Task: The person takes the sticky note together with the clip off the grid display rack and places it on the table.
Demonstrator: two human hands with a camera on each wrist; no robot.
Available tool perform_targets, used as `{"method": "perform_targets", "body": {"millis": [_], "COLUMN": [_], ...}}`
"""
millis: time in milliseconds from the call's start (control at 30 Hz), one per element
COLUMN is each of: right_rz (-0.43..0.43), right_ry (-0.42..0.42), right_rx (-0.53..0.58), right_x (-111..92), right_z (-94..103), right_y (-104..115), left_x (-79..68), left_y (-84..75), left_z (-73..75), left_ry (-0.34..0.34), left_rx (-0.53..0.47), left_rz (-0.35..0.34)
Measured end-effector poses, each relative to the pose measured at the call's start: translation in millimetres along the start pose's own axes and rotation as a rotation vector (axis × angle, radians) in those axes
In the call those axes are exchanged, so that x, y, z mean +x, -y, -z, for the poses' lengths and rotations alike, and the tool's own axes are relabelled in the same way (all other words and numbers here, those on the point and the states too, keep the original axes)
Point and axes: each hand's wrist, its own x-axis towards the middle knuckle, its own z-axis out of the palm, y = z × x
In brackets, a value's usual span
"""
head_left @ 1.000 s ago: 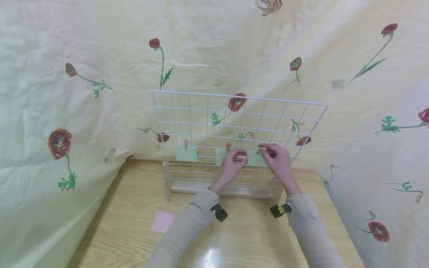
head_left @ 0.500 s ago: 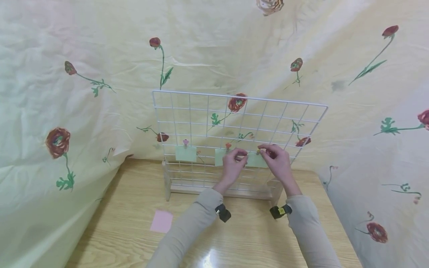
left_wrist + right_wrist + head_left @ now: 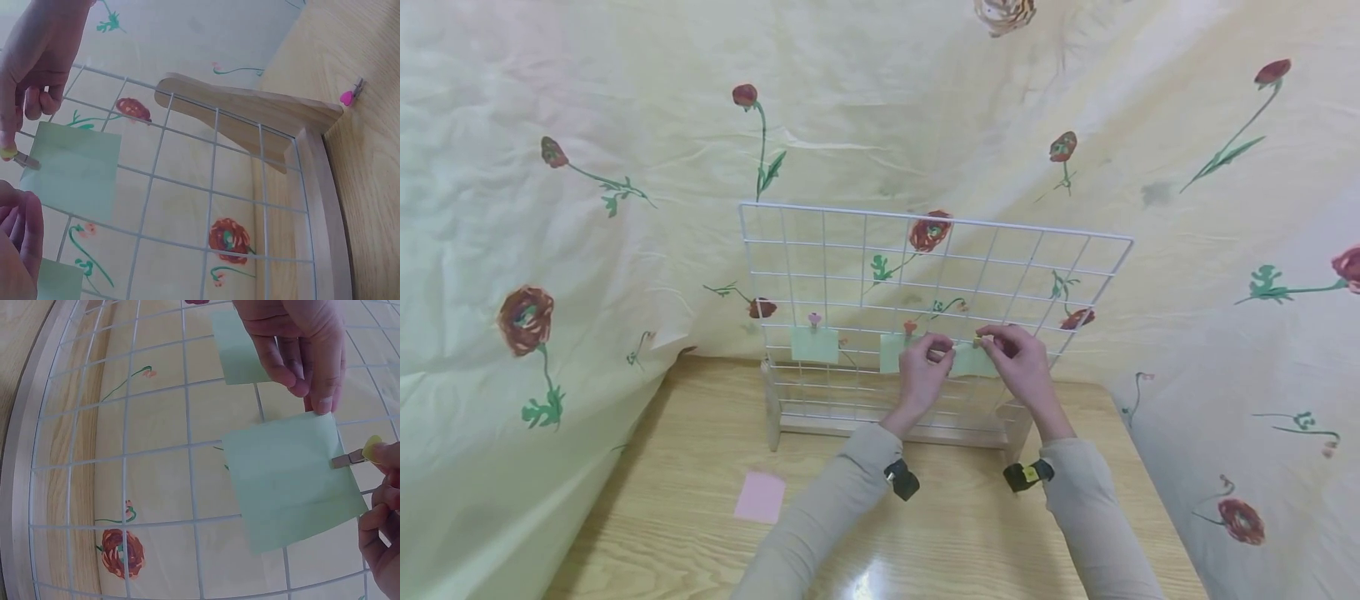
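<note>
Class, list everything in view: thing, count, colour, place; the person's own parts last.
Grid: one, white, in stand
Stand: one, tan, on table
Green notes: three, pale green, on grid
Lilac clip: one, lilac, left green note
Red clip: one, red, middle green note
Yellow clip: one, yellow, right green note
Pink clip: one, pink, on table
Pink note: one, pink, table's left
Table: one, tan, below
Backdrop: count unclear, cream, flowered, behind
Wrist devices: two, black, wrists
Sleeves: two, beige, forearms
Left hand: one, at right green note
Right hand: one, at yellow clip

Small white glare on tabletop [image 3: 867,560]
</note>
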Motion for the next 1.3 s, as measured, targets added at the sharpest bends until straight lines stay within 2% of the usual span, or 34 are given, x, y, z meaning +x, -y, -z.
{"method": "perform_targets", "body": {"millis": [300, 600, 833, 967, 1133, 1300], "right_rz": [0.061, 0.052, 0.042, 0.068, 0.093, 0.085], "right_ry": [-0.087, -0.167, -0.236, -0.275, -0.289, -0.261], "right_rx": [0.015, 0.024, 0.046, 0.055, 0.064, 0.074], "right_x": [0.8, -1.5, -2.4, -3.4, -3.5, -5.3], "right_z": [-5.6, -11.2, -19.6, -20.1, -19.8, -18.7], "right_y": [-4.2, -5.8, -50.7, -50.7, -51.2, -47.5], "left_x": [-0.4, -0.3, -3.6, -5.7, -7.0, -6.2], "left_y": [-3.1, -0.6, 1.2, 0.3, 0.9, 0.6], "left_z": [2.8, 4.5, 5.7, 7.6, 11.0, 16.6], "left_ry": [0.009, 0.039, 0.050, 0.057, 0.083, 0.112], "left_rx": [0.039, 0.036, 0.033, 0.026, 0.034, 0.038], "left_rz": [0.006, 0.042, 0.039, 0.030, 0.056, 0.082]}}
